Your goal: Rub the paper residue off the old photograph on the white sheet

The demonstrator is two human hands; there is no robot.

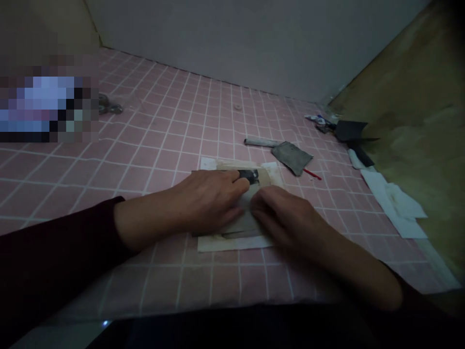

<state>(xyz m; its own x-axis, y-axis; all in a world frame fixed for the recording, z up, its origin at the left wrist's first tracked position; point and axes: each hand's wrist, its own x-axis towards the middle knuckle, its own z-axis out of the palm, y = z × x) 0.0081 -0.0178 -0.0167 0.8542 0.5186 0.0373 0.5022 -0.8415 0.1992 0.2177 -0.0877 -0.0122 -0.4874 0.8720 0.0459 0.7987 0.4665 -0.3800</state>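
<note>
On the pink checked tablecloth, a greyish flat piece (pixel 242 224) lies over white paper (pixel 236 244) in front of me. My left hand (pixel 214 198) rests on top of it from the left, fingers bent and pressed together. A dark, shiny strip (pixel 250 175) shows just beyond its fingers; how far it runs beneath the hand is hidden. Close by, my right hand (pixel 285 208) is closed with its fingertips together at the right part of the grey piece, slightly blurred. What either hand pinches is too small or covered to make out.
Beyond my right hand lie a grey cloth-like square (pixel 292 157), a pale tube (pixel 261 142) and a thin red stick (pixel 312 174). Dark pieces (pixel 350 132) and white paper sheets (pixel 392 201) lie along the right wall. A small ring (pixel 237 107) sits farther back.
</note>
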